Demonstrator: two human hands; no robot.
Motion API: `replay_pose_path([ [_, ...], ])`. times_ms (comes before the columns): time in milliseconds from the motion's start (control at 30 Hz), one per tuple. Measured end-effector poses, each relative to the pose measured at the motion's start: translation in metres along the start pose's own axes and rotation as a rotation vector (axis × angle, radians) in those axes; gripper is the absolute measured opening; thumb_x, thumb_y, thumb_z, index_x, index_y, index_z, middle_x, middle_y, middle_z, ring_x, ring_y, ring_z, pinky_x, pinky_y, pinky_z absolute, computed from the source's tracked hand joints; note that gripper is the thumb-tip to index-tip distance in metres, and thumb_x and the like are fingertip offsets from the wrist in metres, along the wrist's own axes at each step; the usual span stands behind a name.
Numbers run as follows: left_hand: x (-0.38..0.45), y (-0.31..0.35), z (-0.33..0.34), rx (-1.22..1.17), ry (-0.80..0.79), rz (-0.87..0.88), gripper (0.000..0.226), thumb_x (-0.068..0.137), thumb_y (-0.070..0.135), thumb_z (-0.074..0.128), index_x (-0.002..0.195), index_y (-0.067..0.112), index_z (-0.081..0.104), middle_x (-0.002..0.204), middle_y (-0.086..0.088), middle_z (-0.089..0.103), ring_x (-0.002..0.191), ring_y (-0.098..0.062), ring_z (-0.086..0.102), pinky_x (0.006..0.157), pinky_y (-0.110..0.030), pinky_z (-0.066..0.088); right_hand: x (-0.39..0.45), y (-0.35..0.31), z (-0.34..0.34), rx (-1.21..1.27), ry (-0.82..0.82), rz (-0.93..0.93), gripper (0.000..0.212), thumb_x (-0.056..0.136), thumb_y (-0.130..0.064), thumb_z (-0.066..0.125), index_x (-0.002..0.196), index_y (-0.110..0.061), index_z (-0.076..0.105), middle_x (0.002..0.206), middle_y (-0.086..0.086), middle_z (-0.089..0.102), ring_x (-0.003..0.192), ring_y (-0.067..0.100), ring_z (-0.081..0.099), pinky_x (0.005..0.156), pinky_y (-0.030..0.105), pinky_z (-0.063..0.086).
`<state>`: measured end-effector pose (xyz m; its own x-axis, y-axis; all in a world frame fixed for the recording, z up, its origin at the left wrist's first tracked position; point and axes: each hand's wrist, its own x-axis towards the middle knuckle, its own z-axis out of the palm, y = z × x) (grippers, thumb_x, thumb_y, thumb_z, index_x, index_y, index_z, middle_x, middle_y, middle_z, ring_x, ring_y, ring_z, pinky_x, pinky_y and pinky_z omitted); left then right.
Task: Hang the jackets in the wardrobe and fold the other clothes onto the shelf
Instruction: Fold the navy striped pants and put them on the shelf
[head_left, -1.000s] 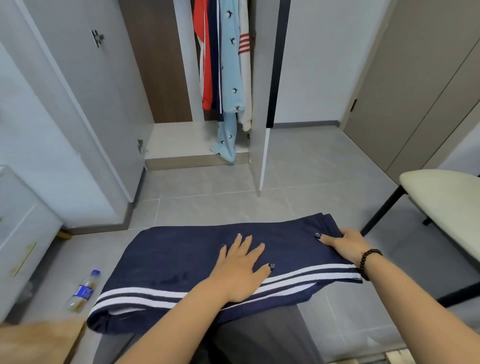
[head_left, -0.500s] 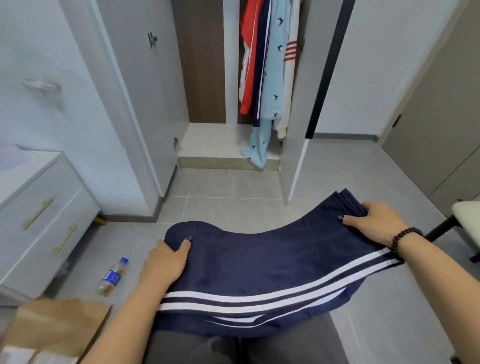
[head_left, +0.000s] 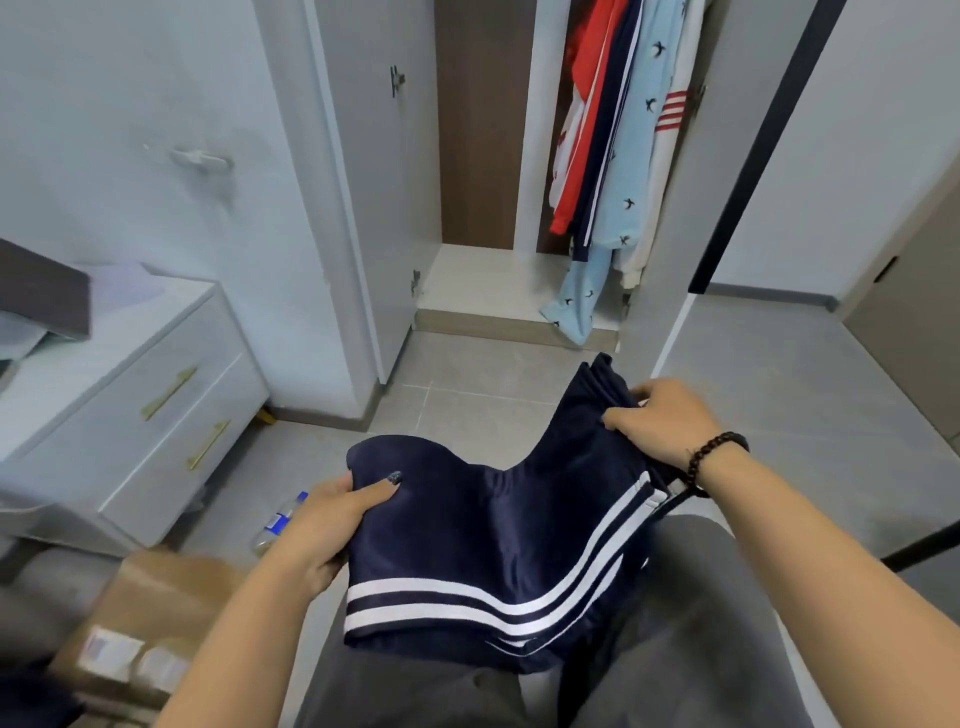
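Note:
Navy trousers with two white side stripes (head_left: 493, 551) lie folded across my lap. My left hand (head_left: 327, 525) grips their left folded edge, thumb on top. My right hand (head_left: 660, 421), with a dark bead bracelet at the wrist, pinches the bunched right end and holds it raised. Ahead stands the open wardrobe (head_left: 483, 156), where several jackets (head_left: 618, 150) hang: red, navy, light blue with birds, white with red stripes. The light blue one reaches down to the wardrobe floor.
A white drawer unit with gold handles (head_left: 156, 415) stands at the left, a dark board on top. A plastic bottle (head_left: 278, 522) lies on the grey tile floor. A cardboard box (head_left: 150, 613) sits at lower left. The wardrobe's doors (head_left: 374, 182) stand open.
My left hand slid from the middle of the trousers to their left edge and took hold. Both hands drew closer together, bending the trousers in the middle. My view turned left.

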<state>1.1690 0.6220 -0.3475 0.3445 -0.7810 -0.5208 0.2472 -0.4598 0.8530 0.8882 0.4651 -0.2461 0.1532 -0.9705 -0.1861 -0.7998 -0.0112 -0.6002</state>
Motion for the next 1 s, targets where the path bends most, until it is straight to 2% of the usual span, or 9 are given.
replay_pose_path([
  [200,-0.022,-0.008,0.012,-0.103,-0.042,0.057,0.026,0.088,0.02,0.067,0.113,0.014,0.067,0.102,-0.009,0.074,0.095,-0.028,0.071,0.088,-0.046,0.055,-0.025,-0.062,0.069,0.006,-0.058,-0.215,0.03,0.071,-0.028,0.065,0.092,-0.006,0.067,0.08,0.008,0.068,0.066,0.017,0.062,0.053,0.027,0.05],
  [333,-0.029,-0.017,0.019,-0.223,0.008,0.057,0.02,0.096,0.012,0.054,0.108,0.015,0.069,0.1,-0.012,0.075,0.089,-0.028,0.072,0.077,-0.039,0.055,-0.046,-0.09,0.117,-0.05,-0.179,-0.307,0.021,0.07,-0.028,0.062,0.082,-0.011,0.059,0.073,0.003,0.062,0.063,0.017,0.058,0.052,0.029,0.048],
  [433,-0.03,-0.023,0.018,-0.24,0.038,0.045,0.022,0.099,0.015,0.049,0.112,0.014,0.067,0.1,-0.013,0.074,0.09,-0.028,0.072,0.079,-0.041,0.055,-0.061,-0.094,0.146,-0.088,-0.205,-0.364,0.03,0.074,-0.038,0.059,0.093,-0.014,0.055,0.086,0.001,0.061,0.075,0.021,0.06,0.055,0.028,0.047],
  [533,-0.029,-0.026,0.012,-0.29,0.048,-0.013,0.035,0.098,0.033,0.049,0.11,0.008,0.07,0.095,-0.015,0.074,0.085,-0.028,0.073,0.073,-0.038,0.056,-0.07,-0.085,0.164,-0.053,-0.257,-0.366,0.046,0.086,-0.052,0.046,0.116,-0.017,0.056,0.11,0.002,0.058,0.099,0.023,0.058,0.076,0.032,0.047],
  [667,-0.027,-0.023,0.002,-0.378,0.008,-0.049,0.055,0.089,0.059,0.047,0.103,0.013,0.076,0.103,-0.016,0.073,0.094,-0.029,0.072,0.067,-0.035,0.059,-0.076,-0.067,0.169,0.106,-0.424,-0.378,0.035,0.097,-0.024,0.037,0.079,-0.013,0.064,0.098,0.01,0.058,0.097,0.024,0.055,0.091,0.039,0.044],
  [767,-0.026,-0.017,0.003,-0.228,-0.041,-0.086,0.041,0.082,0.048,0.067,0.105,0.015,0.075,0.104,-0.014,0.073,0.096,-0.031,0.071,0.083,-0.042,0.055,-0.072,-0.059,0.166,0.2,-0.499,-0.35,0.035,0.092,-0.004,0.041,0.116,-0.01,0.066,0.119,0.002,0.06,0.101,0.013,0.06,0.09,0.018,0.046],
  [833,-0.023,-0.015,0.004,-0.133,0.006,-0.12,0.036,0.082,0.033,0.072,0.111,0.011,0.07,0.099,-0.015,0.074,0.092,-0.033,0.072,0.089,-0.047,0.055,-0.067,-0.054,0.162,0.412,-0.552,-0.235,0.041,0.088,0.005,0.041,0.117,-0.01,0.065,0.107,0.001,0.065,0.085,0.005,0.064,0.081,0.014,0.051],
  [900,-0.023,-0.016,0.005,-0.096,0.067,-0.137,0.028,0.086,0.021,0.068,0.112,0.01,0.066,0.095,-0.015,0.075,0.088,-0.033,0.072,0.086,-0.048,0.056,-0.06,-0.043,0.157,0.534,-0.439,-0.169,0.038,0.087,0.006,0.044,0.109,-0.015,0.068,0.105,-0.001,0.066,0.086,0.002,0.064,0.078,0.015,0.053],
  [1000,-0.026,-0.022,0.003,-0.144,0.089,-0.175,0.025,0.086,0.017,0.068,0.11,0.01,0.066,0.095,-0.015,0.075,0.084,-0.033,0.073,0.074,-0.042,0.058,-0.049,-0.009,0.155,0.379,-0.071,-0.201,0.03,0.085,-0.004,0.055,0.103,-0.027,0.062,0.107,-0.011,0.053,0.098,0.002,0.056,0.088,0.016,0.046],
])
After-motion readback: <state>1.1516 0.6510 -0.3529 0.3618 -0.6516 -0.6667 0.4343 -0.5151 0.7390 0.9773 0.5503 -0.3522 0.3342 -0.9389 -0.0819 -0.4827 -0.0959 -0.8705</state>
